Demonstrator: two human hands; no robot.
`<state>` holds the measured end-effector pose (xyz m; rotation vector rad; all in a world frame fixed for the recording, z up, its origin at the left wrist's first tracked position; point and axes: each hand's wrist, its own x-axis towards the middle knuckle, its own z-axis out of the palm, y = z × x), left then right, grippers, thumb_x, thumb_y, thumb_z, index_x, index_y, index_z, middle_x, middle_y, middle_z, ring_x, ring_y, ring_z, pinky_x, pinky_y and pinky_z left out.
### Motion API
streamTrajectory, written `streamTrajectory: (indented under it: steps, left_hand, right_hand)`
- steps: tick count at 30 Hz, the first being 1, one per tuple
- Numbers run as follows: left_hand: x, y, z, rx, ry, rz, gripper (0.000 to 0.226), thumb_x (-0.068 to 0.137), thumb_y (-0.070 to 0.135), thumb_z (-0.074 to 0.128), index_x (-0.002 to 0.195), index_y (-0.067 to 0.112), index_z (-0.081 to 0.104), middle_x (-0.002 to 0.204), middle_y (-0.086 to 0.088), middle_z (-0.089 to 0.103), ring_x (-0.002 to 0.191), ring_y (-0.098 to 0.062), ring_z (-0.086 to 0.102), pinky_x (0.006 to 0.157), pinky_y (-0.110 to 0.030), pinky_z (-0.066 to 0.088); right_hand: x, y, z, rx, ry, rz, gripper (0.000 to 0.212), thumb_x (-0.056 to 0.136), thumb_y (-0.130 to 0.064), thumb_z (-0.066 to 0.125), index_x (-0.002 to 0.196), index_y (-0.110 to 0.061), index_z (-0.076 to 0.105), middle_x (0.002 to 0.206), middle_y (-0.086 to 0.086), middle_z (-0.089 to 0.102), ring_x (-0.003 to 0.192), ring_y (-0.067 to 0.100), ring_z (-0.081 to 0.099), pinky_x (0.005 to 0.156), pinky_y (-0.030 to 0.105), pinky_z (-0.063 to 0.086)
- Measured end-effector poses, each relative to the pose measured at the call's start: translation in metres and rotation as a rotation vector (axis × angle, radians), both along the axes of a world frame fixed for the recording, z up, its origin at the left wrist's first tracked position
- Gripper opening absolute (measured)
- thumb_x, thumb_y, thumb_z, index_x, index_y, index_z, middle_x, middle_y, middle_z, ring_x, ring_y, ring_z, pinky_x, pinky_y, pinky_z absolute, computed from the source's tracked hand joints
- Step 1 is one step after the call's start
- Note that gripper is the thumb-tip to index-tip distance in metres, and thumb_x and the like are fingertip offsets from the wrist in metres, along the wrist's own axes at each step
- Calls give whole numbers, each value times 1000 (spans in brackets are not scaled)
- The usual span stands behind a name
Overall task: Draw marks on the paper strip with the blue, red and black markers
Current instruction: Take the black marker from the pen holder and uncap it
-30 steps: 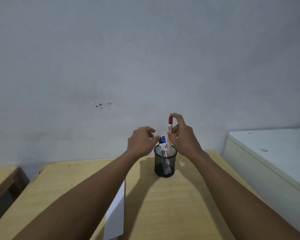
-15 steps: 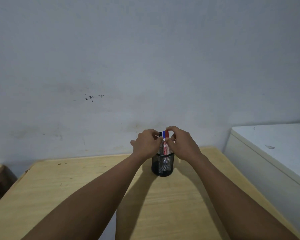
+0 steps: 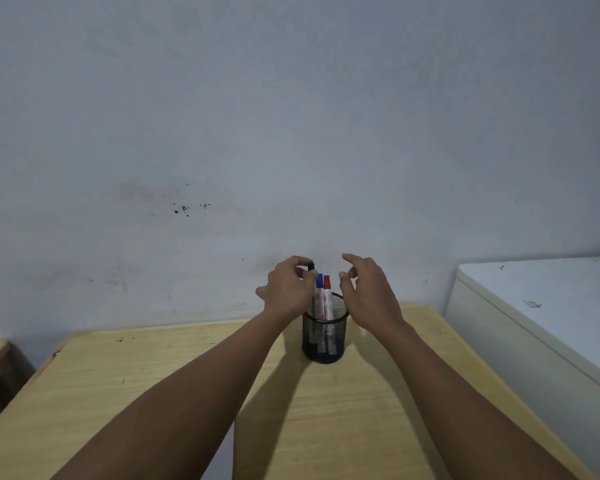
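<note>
The fingers of the left hand (image 3: 288, 289) are pinched around the cap of the black marker (image 3: 311, 267), which stands at the left side of the mesh cup (image 3: 323, 337). The right hand (image 3: 368, 292) hovers just right of the cup, fingers spread and holding nothing. The blue marker (image 3: 319, 280) and red marker (image 3: 327, 282) stand upright in the cup. The paper strip is out of view. Judging by this, the black marker's turn is at hand; next it must be lifted straight up, clear of its neighbours, and uncapped.
</note>
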<state>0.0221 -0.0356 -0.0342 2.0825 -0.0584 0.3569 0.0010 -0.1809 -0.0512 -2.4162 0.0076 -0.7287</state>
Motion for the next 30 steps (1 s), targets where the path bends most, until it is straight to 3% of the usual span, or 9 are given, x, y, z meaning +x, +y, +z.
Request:
streamTrajectory:
  steps: [3,5,8,10,14,16,21,30]
  left_hand:
    - [-11,16,24,-90,-83,22,12,93,36,62,104,33,67,92,13,66,91,-10,60,88,-38,29]
    - [-18,30,45,-250,-97,18,7,88,37,65,94,36,66,90,17,68,92,-10,63,93,-44,42]
    - [-39,54,79,-584,-75,-14,7,88,24,68,94,27,70,94,8,69,99,-19,65,86,-33,50]
    - [-54,70,96,-724,-54,-27,9,91,17,67,99,18,71,96,2,67,96,-22,63,77,-28,46]
    - [-88,97,109,-799,18,-86,16,93,18,67,107,16,74,104,-1,68,90,-18,58,67,-28,42]
    - [-105,106,110,-796,47,-136,16,92,21,68,107,19,75,105,2,70,94,-17,58,69,-30,40]
    - [-144,127,112,-791,43,-168,19,91,29,69,107,19,75,104,6,75,98,-15,61,74,-36,41]
    - [-173,153,118,-779,-7,-96,22,92,29,68,108,14,75,97,7,76,83,-12,53,65,-28,36]
  right_hand:
    - [-19,14,24,165,-95,70,34,101,-34,54,130,-19,63,110,-1,62,98,13,59,86,32,52]
    - [-34,28,43,283,-15,144,34,99,-43,55,116,-18,70,103,-3,68,86,7,63,73,18,49]
    - [-57,47,67,467,191,237,45,94,-58,55,90,-16,71,81,-4,68,69,12,61,61,23,43]
    - [-72,58,78,764,222,318,38,92,-48,67,96,-11,73,81,3,70,65,15,63,59,27,48]
    - [-99,88,99,1448,64,466,18,86,-16,78,97,-3,73,77,9,69,66,17,65,64,30,57]
    - [-110,107,108,1605,54,551,12,86,-13,78,95,-6,72,77,7,70,68,16,67,65,29,59]
    - [-135,146,125,1569,60,585,12,87,-10,77,93,-1,70,77,9,72,68,19,68,67,28,62]
    - [-162,171,126,1491,-24,643,4,89,2,71,92,4,71,85,18,73,73,25,72,76,31,63]
